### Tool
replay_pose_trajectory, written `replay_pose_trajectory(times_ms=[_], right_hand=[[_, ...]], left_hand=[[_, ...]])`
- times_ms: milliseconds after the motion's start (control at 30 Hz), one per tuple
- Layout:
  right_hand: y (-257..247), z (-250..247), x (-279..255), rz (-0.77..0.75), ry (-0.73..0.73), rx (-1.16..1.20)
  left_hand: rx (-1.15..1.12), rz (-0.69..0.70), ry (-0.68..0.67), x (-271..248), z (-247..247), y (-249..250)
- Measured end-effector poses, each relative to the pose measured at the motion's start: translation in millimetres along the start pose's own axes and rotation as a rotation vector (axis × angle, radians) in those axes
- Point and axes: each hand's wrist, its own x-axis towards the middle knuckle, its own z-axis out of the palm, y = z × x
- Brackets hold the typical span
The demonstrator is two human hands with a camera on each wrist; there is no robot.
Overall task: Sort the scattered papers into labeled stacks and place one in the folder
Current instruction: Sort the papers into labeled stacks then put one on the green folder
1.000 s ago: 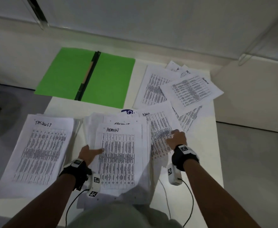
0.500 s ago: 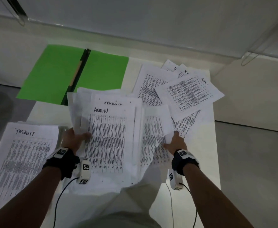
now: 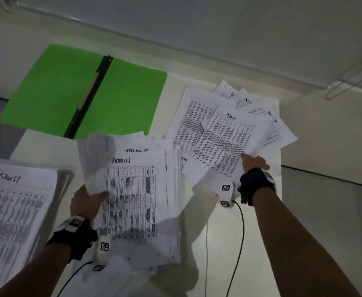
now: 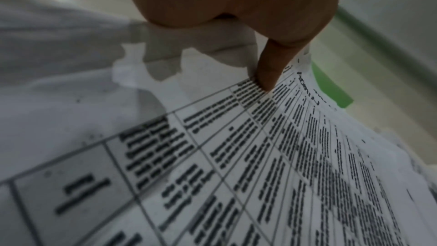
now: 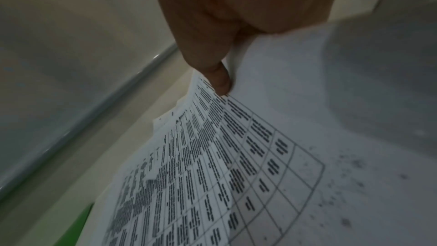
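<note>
My left hand (image 3: 90, 198) grips the left edge of a thick stack of printed sheets (image 3: 132, 200) topped by a page marked ADMIN, raised off the table; its thumb (image 4: 269, 74) presses on the top page (image 4: 236, 156). My right hand (image 3: 253, 162) pinches the corner of a sheet marked Admin (image 3: 223, 142), lifted over the loose papers; the thumb (image 5: 220, 79) lies on its printed face (image 5: 212, 166). A stack marked TASKLIST (image 3: 12, 221) lies at the left. The green folder (image 3: 120, 99) lies open at the back left.
Several loose sheets (image 3: 261, 116) are fanned at the back right of the white table (image 3: 214, 232). The table's right edge drops to the grey floor (image 3: 330, 211). A white wall (image 3: 218, 28) runs behind. Wrist-camera cables trail over the table front.
The left hand lifted the ADMIN-topped stack off the table and keeps it raised. The right hand moved right and away and picked up a sheet marked Admin from the scattered papers.
</note>
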Motion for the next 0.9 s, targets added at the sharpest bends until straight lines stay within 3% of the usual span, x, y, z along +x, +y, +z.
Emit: replay_pose_trajectory(times_ms=[200, 300, 400, 600, 733, 900], right_hand=[[-12.3, 18.0, 26.8, 0.070, 0.027, -0.083], [-9.2, 23.4, 32.2, 0.072, 0.033, 0.128], [-17.4, 25.4, 22.5, 0.085, 0.232, 0.386], [-28.2, 24.6, -18.6, -0.215, 0.349, 0.695], [-26.1, 3.3, -63.6, -0.307, 0.156, 1.005], [0.4, 22.1, -129.5, -0.352, -0.131, 0.903]], left_hand=[[-0.029, 0.005, -0.032, 0.5, -2.5, -0.3], [-0.031, -0.004, -0.042, 1.2, -4.2, -1.1], [-0.029, 0.008, -0.048, 0.6, -4.4, -1.1], [-0.045, 0.019, -0.068, 1.9, -5.1, -2.2], [-0.067, 0.017, -0.086, 1.4, -6.0, -3.3], [-0.057, 0.013, -0.102, 1.3, -8.1, -2.8]])
